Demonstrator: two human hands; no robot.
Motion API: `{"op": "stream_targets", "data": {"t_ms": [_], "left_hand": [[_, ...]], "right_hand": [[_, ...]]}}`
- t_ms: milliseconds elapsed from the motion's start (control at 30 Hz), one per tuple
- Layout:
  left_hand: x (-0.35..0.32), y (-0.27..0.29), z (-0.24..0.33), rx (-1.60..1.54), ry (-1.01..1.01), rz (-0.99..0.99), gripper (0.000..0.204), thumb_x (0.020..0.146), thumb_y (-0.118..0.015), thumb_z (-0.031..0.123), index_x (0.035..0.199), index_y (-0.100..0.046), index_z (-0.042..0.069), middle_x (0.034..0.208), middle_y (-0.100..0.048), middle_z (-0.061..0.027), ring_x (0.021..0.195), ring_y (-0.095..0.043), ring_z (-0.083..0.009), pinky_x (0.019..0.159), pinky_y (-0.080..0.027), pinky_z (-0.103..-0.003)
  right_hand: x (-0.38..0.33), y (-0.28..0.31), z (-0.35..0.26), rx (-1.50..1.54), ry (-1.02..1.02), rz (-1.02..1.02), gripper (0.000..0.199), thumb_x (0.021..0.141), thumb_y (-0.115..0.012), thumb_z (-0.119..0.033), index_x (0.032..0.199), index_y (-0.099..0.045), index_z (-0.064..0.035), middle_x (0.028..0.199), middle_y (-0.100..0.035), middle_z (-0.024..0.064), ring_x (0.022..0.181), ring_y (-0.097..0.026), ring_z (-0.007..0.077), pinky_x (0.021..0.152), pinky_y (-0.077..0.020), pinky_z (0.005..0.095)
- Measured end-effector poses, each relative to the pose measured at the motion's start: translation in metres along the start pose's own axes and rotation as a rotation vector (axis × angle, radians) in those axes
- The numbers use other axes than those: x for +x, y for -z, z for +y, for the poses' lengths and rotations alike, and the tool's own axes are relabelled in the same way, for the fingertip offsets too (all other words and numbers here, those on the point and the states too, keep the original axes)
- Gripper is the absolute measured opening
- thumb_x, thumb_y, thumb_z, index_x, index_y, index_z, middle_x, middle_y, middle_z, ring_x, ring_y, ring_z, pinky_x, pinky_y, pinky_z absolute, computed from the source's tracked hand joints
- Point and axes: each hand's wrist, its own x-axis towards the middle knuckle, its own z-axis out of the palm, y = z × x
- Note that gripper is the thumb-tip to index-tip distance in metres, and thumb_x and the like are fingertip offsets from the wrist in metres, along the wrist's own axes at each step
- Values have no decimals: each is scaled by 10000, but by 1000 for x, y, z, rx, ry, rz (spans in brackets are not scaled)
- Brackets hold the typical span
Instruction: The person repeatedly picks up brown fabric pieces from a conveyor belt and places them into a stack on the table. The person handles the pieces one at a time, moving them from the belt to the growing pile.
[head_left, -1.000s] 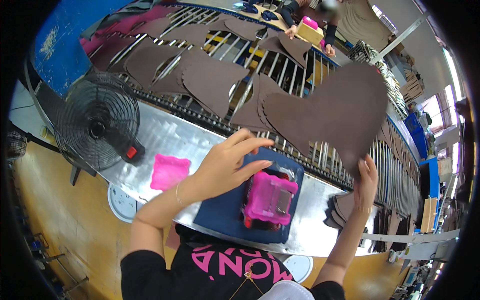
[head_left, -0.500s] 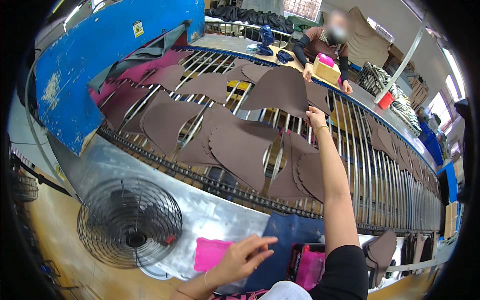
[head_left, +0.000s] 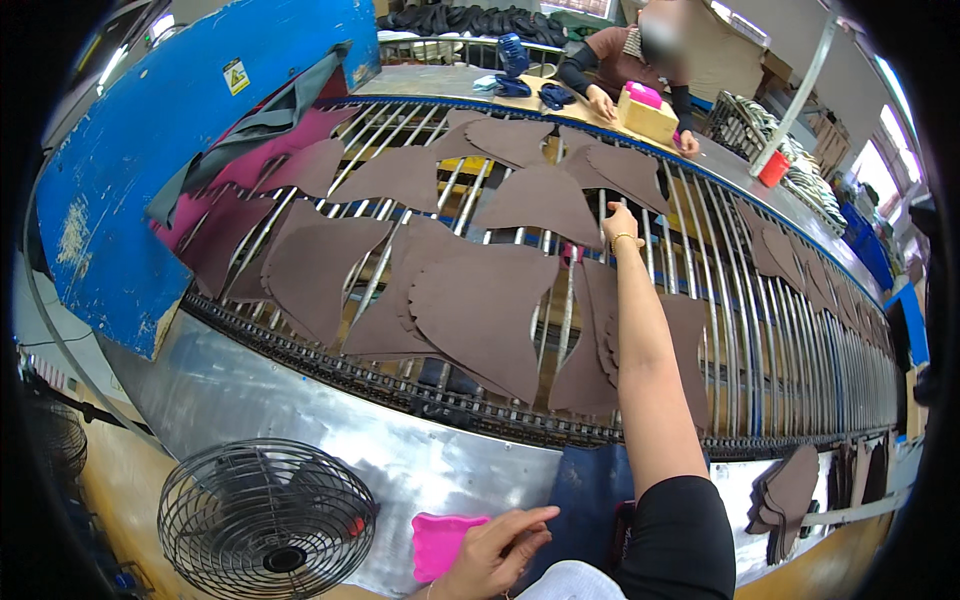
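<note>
From the head view, the right hand (head_left: 621,226) is stretched far out over the curved conveyor of metal rods (head_left: 780,330), its fingers resting flat and close together on the near corner of a brown, fin-shaped cut leather piece (head_left: 540,200) lying across the rods. Half a second ago that hand was already reaching over the belt; a second ago it held a large brown piece up near the body, so the piece has now been laid among the others.

The left hand (head_left: 492,555) has left the pink block it pressed before and now hovers, fingers loosely spread and holding nothing, just beside a flat pink plastic pad (head_left: 440,542) on the shiny steel apron (head_left: 300,420). A black wire-caged fan (head_left: 265,520) sits to its left. Across the belt, another person's hands rest by a yellow box (head_left: 648,118).
</note>
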Motion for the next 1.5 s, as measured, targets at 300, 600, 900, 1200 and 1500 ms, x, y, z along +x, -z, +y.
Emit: {"op": "stream_targets", "data": {"t_ms": [300,600,900,1200,1500], "left_hand": [[10,-2,47,41,40,-104,218,888,-594,51,1103,-624,28,733,-612,-64,625,-599,-129,580,-472,-245],[-6,-27,39,0,-213,-140,196,906,-590,122,755,-568,-1,658,-519,-39,496,-441,-63,448,-327,-191],[-33,-78,49,37,-224,-154,247,919,-590,164,751,-552,-13,653,-477,-31,472,-410,-57,421,-292,-192],[-43,-97,68,164,-292,-180,214,928,-571,143,779,-550,-11,656,-459,-15,477,-385,-48,433,-270,-193],[-15,-125,95,225,-322,-201,227,827,-618,-33,1053,-640,-12,926,-546,-54,677,-560,-100,525,-460,-208]], "right_hand": [[-151,205,71,-259,473,-246,308,803,-664,-286,1098,-637,-200,1118,-562,50,1088,-538,255,903,-403,448],[-358,392,374,-563,-425,342,384,828,-648,-333,1172,-610,-168,1244,-532,69,1204,-467,277,955,-369,518],[-469,436,518,-364,-903,406,561,772,-701,-434,1187,-578,-77,1245,-522,140,1173,-499,320,935,-421,501],[-476,463,513,-465,-670,209,536,735,-761,-198,1189,-534,-24,1059,-629,189,968,-631,316,756,-540,425],[-489,496,312,273,-113,330,271,947,-476,-64,1211,-530,-37,791,-651,99,574,-657,159,469,-507,228]]}}
